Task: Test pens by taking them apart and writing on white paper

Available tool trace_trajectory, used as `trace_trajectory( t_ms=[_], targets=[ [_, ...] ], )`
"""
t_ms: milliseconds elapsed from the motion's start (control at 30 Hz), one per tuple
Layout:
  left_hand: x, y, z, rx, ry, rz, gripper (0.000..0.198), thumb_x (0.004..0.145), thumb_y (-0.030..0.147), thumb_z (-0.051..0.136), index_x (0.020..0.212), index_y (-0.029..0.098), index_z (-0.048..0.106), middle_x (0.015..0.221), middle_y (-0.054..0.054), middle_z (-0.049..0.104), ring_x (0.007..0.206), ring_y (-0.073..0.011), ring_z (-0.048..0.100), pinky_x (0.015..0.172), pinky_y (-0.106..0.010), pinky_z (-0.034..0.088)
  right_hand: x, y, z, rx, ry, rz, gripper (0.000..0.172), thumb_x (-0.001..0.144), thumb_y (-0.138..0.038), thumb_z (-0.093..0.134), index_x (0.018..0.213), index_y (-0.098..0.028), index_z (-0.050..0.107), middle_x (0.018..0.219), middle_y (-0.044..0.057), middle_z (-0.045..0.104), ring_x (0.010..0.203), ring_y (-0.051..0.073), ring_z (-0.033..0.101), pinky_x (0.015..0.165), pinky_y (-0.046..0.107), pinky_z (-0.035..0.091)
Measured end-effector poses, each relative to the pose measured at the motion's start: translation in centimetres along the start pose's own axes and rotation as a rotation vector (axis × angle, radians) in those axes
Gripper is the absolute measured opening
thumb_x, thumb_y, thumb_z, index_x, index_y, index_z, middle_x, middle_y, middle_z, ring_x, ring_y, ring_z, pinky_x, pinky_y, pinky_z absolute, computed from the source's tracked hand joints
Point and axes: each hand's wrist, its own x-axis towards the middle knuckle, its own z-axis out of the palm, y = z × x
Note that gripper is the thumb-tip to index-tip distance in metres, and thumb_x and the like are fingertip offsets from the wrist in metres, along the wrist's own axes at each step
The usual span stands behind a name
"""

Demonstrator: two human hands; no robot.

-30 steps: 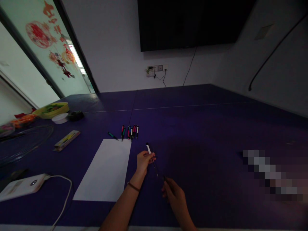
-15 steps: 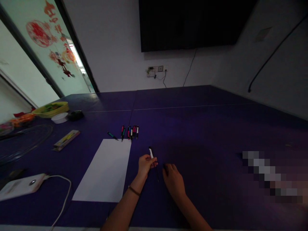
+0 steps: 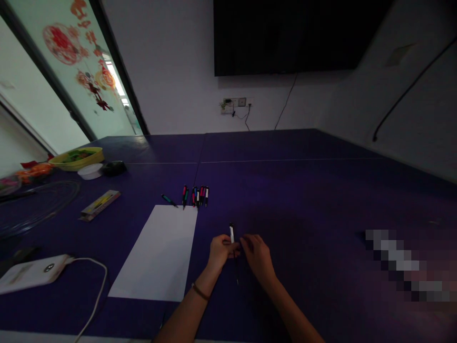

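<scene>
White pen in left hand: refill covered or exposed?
Exposed. Below the left hand gripping the white pen, a thin dark refill shows bare down to its tip.

Wears a slim brown bracelet (image 3: 200, 292) around the left forearm (image 3: 185, 313), a little above the wrist, plain and cord-like. Shows bare skin on the left hand (image 3: 218, 251), right hand (image 3: 258, 257) and right forearm (image 3: 290, 307), tapering towards narrow wrists.

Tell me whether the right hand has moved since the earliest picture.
Yes: judged against the white paper, the right hand has moved forward, farther up the view.
</scene>
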Motion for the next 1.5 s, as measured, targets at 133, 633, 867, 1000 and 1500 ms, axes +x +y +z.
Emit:
trace_trajectory(
  t_ms=[133,633,867,1000,1500],
  targets=[
    [0.2,-0.1,0.2,-0.007,-0.005,0.002,0.017,0.057,0.018,0.068,0.067,0.013,0.056,0.053,0.001,0.060,0.046,-0.0116,0.058,0.051,-0.025,0.048,2.0,-1.3,0.6,0.123,-0.146,0.080,0.024,0.075,-0.033,0.049,0.067,-0.016,0.064,0.064,0.004,0.064,0.059,0.015,0.059,0.054,0.022,0.040],
    [-0.6,0.6,-0.9,-0.087,-0.017,-0.105,0.026,0.059,-0.001,0.059,0.081,0.012,0.053,0.072,-0.008,0.065,0.063,-0.0169,0.064,0.064,-0.029,0.049,5.9,0.2,-0.9,0.105,-0.206,0.281,0.032,0.071,-0.036,0.049,0.050,-0.016,0.061,0.047,0.003,0.060,0.050,0.014,0.056,0.047,0.021,0.033],
    [-0.5,0.7,-1.8,0.033,0.056,-0.011,0.018,0.055,0.009,0.070,0.070,0.013,0.059,0.066,-0.004,0.065,0.063,-0.0141,0.063,0.062,-0.024,0.049,0.7,-0.2,-0.8,0.031,-0.202,0.273,0.014,0.069,-0.026,0.055,0.067,-0.017,0.065,0.063,0.005,0.067,0.058,0.015,0.061,0.051,0.021,0.036],
    [-0.5,0.5,-1.8,0.051,0.072,0.014,0.013,0.057,0.014,0.070,0.065,0.012,0.060,0.064,-0.004,0.065,0.063,-0.0129,0.063,0.063,-0.022,0.048,-0.3,-0.5,-0.5,-0.103,-0.156,0.228,0.014,0.072,-0.025,0.053,0.065,-0.017,0.062,0.063,0.006,0.066,0.059,0.016,0.060,0.051,0.022,0.035],
    [0.1,0.2,-2.0,0.338,0.180,0.116,0.015,0.067,0.024,0.061,0.056,0.015,0.056,0.056,-0.003,0.060,0.057,-0.0140,0.060,0.058,-0.025,0.046,-7.3,-0.8,-3.7,0.240,-0.172,-0.010,0.016,0.078,-0.030,0.049,0.072,-0.020,0.060,0.068,0.002,0.059,0.060,0.014,0.056,0.057,0.023,0.044]
  ],
)
